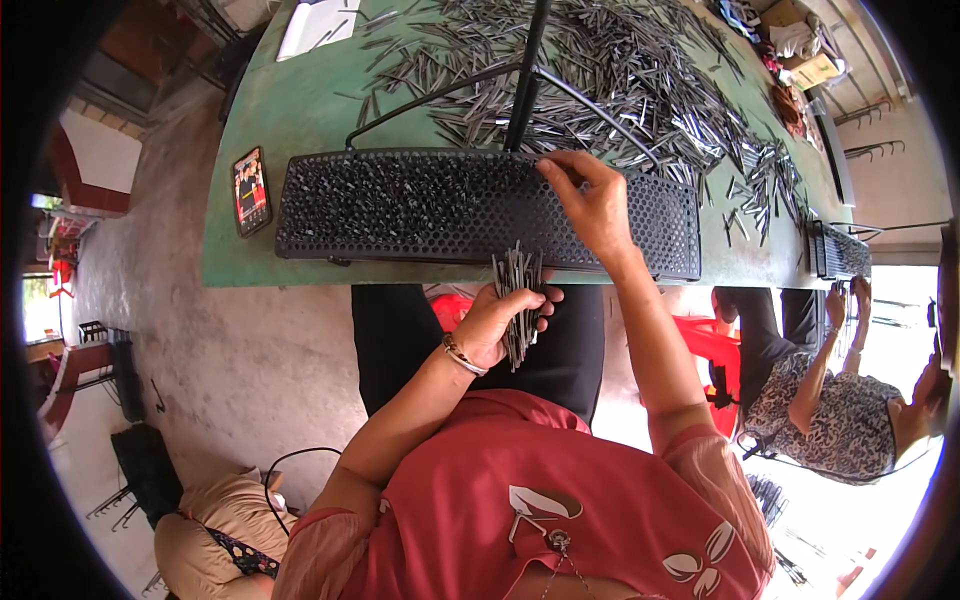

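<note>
My left hand [497, 322] grips a bundle of thin dark metal rods [517, 296], held below the table's near edge. My right hand [592, 205] reaches over a long black perforated tray [400, 205] on the green table [290, 110], with its fingertips pinched at the tray's far rim near the middle; whether they hold a rod I cannot tell. Many rods stand in the tray's holes on its left part. A large loose heap of the same rods [600, 70] lies on the table beyond the tray.
A black wire stand [525, 70] rises behind the tray. A phone [251, 189] lies at the tray's left end and a white sheet [315, 25] at the far left. Another person [850, 410] sits to the right at a second perforated tray [838, 250]. Red stools stand beneath the table.
</note>
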Action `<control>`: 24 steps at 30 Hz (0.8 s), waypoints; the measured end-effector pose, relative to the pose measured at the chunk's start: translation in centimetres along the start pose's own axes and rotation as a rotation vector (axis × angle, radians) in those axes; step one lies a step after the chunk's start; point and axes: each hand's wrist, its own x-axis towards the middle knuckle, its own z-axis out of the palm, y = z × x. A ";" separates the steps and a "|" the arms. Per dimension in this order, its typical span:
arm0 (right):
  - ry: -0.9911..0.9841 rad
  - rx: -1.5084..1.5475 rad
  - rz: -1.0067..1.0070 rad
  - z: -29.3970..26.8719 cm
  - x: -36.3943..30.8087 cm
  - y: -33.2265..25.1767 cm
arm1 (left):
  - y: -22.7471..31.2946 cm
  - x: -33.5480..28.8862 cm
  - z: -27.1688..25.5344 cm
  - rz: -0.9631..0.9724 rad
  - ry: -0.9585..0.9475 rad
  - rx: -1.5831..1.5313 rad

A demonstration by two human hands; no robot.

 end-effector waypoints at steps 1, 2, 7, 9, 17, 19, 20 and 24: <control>0.006 -0.034 -0.051 0.5 0.1 0.4 | -0.1 0.0 0.0 -0.005 0.007 -0.019; 0.011 -0.070 -0.102 0.8 0.2 0.8 | 0.0 0.0 0.0 -0.005 0.007 -0.018; -0.019 -0.202 -0.340 1.5 0.3 1.9 | 0.4 -0.2 0.2 -0.009 0.003 0.014; -0.072 -0.438 -0.555 1.6 0.1 1.6 | 0.3 -0.2 0.1 0.000 -0.010 0.008; -0.259 -0.124 -0.122 0.2 -1.3 -0.1 | 0.7 -0.6 0.2 0.094 0.004 0.126; -0.496 0.003 -0.079 -0.3 -1.8 0.6 | 1.0 -0.8 0.6 0.140 -0.020 0.182; -0.555 0.076 -0.011 -0.5 -1.8 0.6 | 1.0 -0.8 0.7 0.140 -0.021 0.181; -0.305 -0.069 0.043 -1.3 -1.5 -0.2 | 0.8 -0.4 0.6 0.078 -0.032 0.149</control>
